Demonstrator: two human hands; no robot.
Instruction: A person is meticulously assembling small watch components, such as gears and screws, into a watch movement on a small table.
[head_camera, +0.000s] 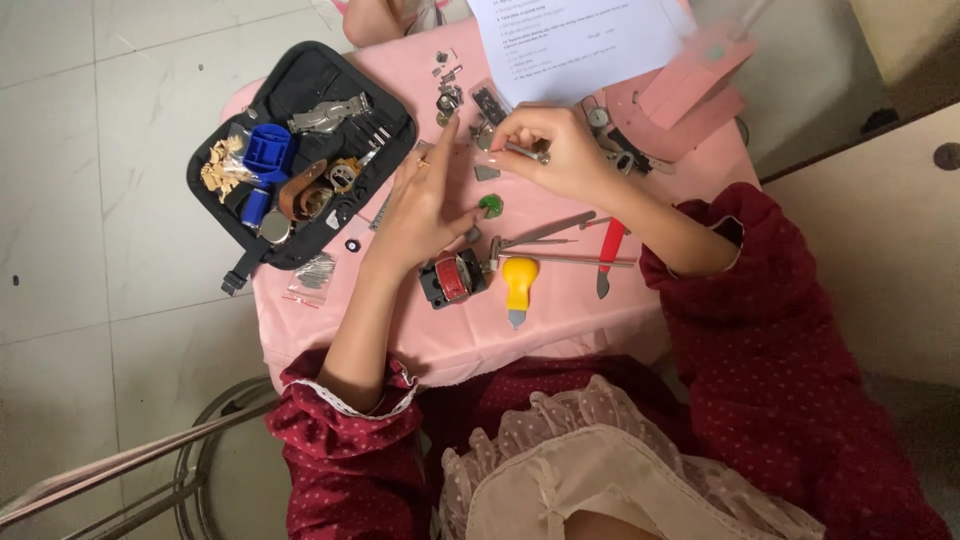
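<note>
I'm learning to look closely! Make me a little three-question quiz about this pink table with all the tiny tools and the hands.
1. True or false: the right hand pinches a small metal part between its fingertips.
2. Which thing lies nearest the table's front edge? A) the yellow-handled tool B) the white paper sheet C) the black tool case
3. Fill in: the small round piece beside the left hand is coloured ____.

Key: 1 true. 2 A. 3 green.
</note>
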